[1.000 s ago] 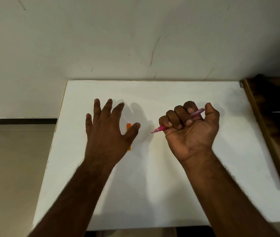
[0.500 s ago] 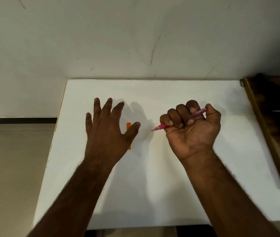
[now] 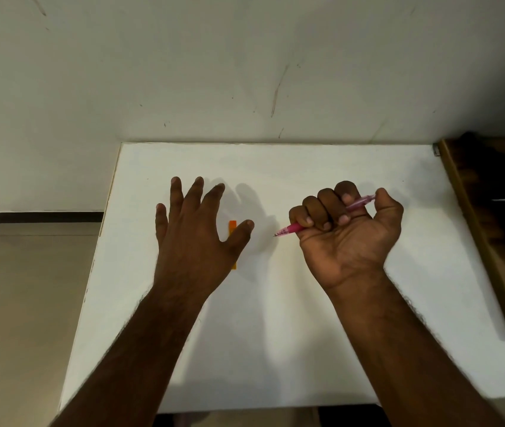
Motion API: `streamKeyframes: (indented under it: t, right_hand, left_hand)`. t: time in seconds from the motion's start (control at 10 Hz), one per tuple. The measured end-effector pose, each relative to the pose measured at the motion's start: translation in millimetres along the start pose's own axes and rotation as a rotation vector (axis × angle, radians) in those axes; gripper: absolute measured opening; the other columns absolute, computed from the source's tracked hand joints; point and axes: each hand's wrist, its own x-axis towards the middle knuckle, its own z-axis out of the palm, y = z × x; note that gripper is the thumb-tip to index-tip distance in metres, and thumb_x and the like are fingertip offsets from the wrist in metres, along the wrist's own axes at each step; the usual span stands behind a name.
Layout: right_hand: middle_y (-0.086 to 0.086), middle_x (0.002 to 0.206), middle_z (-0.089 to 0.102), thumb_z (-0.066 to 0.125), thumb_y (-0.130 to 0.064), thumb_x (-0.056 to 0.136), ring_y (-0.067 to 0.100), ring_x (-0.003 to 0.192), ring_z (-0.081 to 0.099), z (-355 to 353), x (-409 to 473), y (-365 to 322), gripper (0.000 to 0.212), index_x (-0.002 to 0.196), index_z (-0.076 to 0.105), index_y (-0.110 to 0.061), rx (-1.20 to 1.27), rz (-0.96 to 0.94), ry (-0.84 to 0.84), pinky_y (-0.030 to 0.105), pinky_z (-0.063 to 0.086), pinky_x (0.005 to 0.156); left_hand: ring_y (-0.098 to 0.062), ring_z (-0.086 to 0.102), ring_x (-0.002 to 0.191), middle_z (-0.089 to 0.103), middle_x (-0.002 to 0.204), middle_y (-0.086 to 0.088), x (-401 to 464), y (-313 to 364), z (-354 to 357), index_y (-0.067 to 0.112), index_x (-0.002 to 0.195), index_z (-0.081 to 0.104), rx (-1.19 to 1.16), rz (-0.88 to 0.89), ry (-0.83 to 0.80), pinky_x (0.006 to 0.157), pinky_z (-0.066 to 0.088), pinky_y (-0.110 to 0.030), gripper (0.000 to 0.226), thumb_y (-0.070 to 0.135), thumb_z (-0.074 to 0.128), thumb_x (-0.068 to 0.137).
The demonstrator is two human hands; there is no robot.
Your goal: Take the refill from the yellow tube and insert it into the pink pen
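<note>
Likely light, stiff and slippery, the tube wants a mid-length pinch from the spread left hand; the right hand fists the pen.

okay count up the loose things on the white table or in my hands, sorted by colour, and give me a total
Pink: 1, the pink pen, gripped in the right hand
Yellow-orange: 1, the yellow tube, lying on the table, partly hidden under the open left hand
Total: 2
</note>
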Motion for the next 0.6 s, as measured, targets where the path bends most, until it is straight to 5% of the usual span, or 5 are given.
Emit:
streamKeyframes:
  t: [0.6]
  right_hand:
    - [-0.003,0.051,0.027,0.027,-0.048,0.095,0.016,0.052,0.017,-0.8,1.8,1.1,0.047,0.065,0.040,-0.015,-0.011,0.020,-0.024,0.028,0.028,0.054]
  left_hand:
    - [-0.023,-0.004,0.156,0.023,0.166,-0.001,0.5,1.0,-1.0,0.027,0.152,0.035,0.008,-0.002,-0.009,0.122,0.007,-0.056,0.077,0.066,0.051,0.088]
